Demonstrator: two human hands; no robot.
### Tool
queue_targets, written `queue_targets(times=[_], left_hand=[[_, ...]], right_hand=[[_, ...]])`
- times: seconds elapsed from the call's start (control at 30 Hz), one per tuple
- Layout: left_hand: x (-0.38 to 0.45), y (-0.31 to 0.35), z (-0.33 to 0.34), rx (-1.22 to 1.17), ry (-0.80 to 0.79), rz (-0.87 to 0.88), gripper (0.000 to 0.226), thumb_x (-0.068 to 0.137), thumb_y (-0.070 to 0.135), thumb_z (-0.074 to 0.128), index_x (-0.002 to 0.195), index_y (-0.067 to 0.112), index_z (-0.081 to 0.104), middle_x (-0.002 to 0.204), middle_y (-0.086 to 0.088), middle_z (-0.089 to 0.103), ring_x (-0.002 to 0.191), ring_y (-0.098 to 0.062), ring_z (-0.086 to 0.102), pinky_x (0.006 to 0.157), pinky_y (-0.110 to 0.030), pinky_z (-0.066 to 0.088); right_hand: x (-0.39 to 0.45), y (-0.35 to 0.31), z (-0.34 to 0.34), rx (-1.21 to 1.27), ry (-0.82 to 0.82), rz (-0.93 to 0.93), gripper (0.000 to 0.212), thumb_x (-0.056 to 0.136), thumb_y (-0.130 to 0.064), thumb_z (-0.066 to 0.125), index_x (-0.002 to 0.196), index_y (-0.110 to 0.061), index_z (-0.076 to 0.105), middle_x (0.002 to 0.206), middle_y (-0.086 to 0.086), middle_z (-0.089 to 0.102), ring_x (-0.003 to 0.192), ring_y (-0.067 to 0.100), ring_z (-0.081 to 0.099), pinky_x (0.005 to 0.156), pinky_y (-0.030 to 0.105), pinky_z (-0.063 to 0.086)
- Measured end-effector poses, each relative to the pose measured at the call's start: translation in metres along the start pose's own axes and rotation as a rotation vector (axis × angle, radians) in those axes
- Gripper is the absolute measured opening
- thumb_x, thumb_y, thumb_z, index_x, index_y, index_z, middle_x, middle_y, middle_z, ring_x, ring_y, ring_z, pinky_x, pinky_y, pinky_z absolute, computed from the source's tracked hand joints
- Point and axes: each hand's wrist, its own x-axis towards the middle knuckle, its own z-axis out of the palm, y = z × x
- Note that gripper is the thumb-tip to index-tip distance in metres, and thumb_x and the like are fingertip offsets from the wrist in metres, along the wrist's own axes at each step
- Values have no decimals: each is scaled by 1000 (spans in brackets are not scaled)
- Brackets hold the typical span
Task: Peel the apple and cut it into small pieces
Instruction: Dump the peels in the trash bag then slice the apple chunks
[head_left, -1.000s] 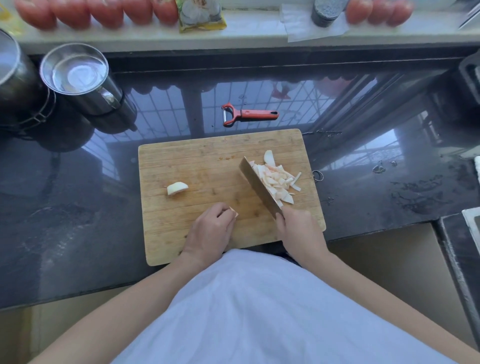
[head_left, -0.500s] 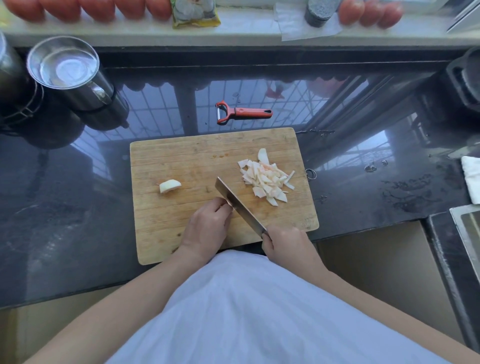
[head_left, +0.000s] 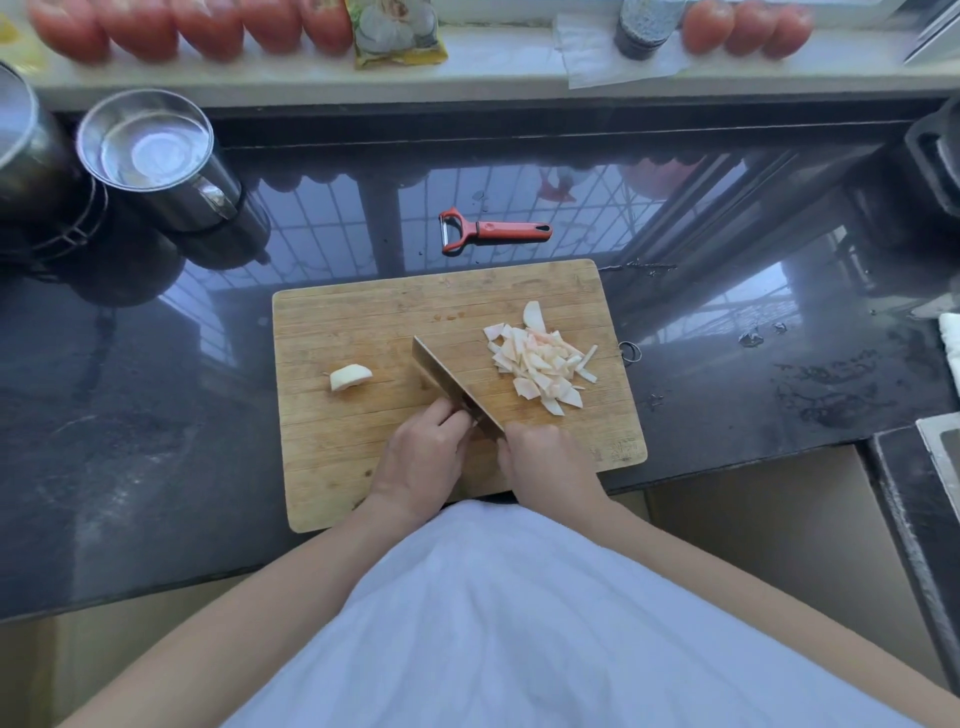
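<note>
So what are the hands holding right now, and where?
The right hand grips the knife by its handle, hidden in the fist. The left hand is curled beside the blade; whether it holds anything cannot be told.

A dark polished table fills the middle of the frame, mirroring a barred window in bright daylight. Along the top runs a pale sill. Beige floor shows at lower right and lower left.

one head-worn view — looking steeply down, close over the cutting board at the counter's edge.
</note>
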Motion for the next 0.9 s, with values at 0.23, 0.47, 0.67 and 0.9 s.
queue_targets(times=[0.23, 0.47, 0.67, 0.9], left_hand=[[5, 14, -24, -147, -216, -595, 14, 98, 26, 57, 89, 17, 51, 101, 5, 58, 83, -25, 58, 67, -39, 45], [27, 30, -21, -844, -376, -1212, 28, 104, 34, 55, 112, 7, 61, 99, -17, 68, 74, -30, 71, 61, -36, 64], [34, 33, -19, -583, -443, -1099, 31, 105, 37, 47, 116, 12, 62, 102, -13, 70, 80, -29, 74, 75, -45, 65], [36, 38, -26, -584, -446, -1109, 25, 104, 35, 48, 114, 19, 64, 101, -10, 70, 81, -26, 70, 71, -40, 65]], right_hand=[[-20, 17, -17, 207, -5, 53, 28, 98, -26, 48, 73, -17, 40, 70, 13, 61, 64, 33, 54, 56, 36, 40], [-39, 23, -23, 125, -108, 31, 22, 99, -25, 45, 83, -12, 52, 74, 3, 51, 70, 26, 52, 59, 33, 39], [-37, 24, -18, 114, -156, 75, 25, 99, -26, 43, 88, -9, 57, 82, 9, 64, 76, 29, 59, 64, 36, 49], [-43, 29, -15, 106, -126, 54, 20, 97, -26, 45, 91, -12, 58, 82, 5, 63, 76, 29, 59, 66, 40, 52]])
